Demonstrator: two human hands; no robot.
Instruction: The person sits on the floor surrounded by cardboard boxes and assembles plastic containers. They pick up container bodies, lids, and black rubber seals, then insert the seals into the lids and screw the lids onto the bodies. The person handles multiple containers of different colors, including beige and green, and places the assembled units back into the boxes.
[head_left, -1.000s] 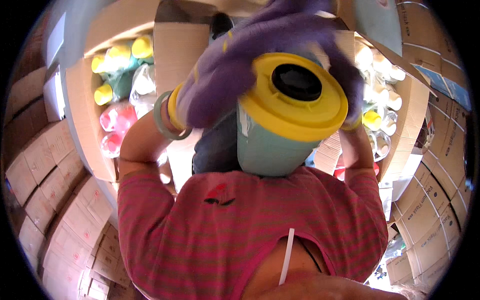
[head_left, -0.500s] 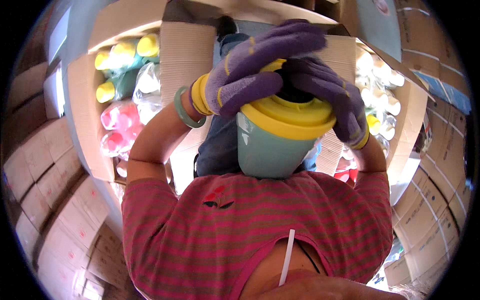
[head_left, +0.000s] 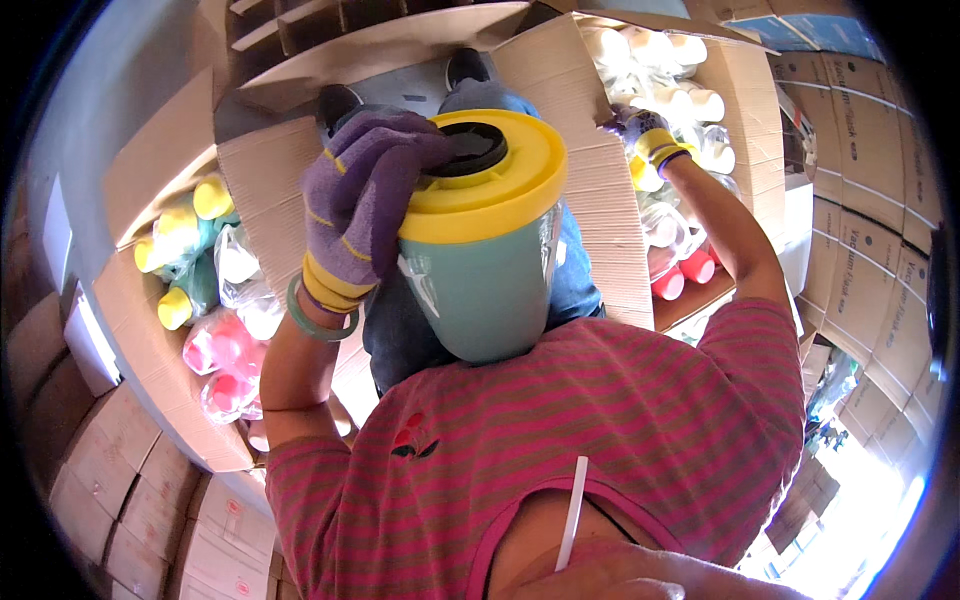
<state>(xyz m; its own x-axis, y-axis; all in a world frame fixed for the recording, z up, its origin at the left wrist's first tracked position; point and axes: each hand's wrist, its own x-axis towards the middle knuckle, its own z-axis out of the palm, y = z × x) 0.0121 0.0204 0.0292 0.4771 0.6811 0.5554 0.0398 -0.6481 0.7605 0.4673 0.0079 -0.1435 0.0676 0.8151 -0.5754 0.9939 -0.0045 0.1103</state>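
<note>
A teal container [head_left: 482, 290] with a wide yellow lid [head_left: 535, 185] and a round black piece [head_left: 468, 148] in its top stands tilted in front of my chest. My left hand [head_left: 365, 195], in a purple and yellow knitted glove, is closed on the lid's left side, its fingertips by the black piece. My right hand [head_left: 640, 130], gloved alike, reaches into the right carton [head_left: 748, 130], at its inner flap among white-topped items [head_left: 705, 105] and a yellow-topped one [head_left: 645, 173]. Its fingers are small and partly hidden, so their grip is unclear.
Left of me, an open carton [head_left: 135, 330] holds bagged yellow-topped [head_left: 175, 307] and pink [head_left: 222, 343] items. Red-topped items [head_left: 697, 266] lie in the right carton. Stacked cartons [head_left: 870, 190] line the right, others [head_left: 120, 470] the lower left. A carton with dividers [head_left: 300, 30] stands ahead.
My right hand has left the container's lid and moved right into the carton. My left hand stays on the lid. The black piece now shows more fully, and the view has shifted.
</note>
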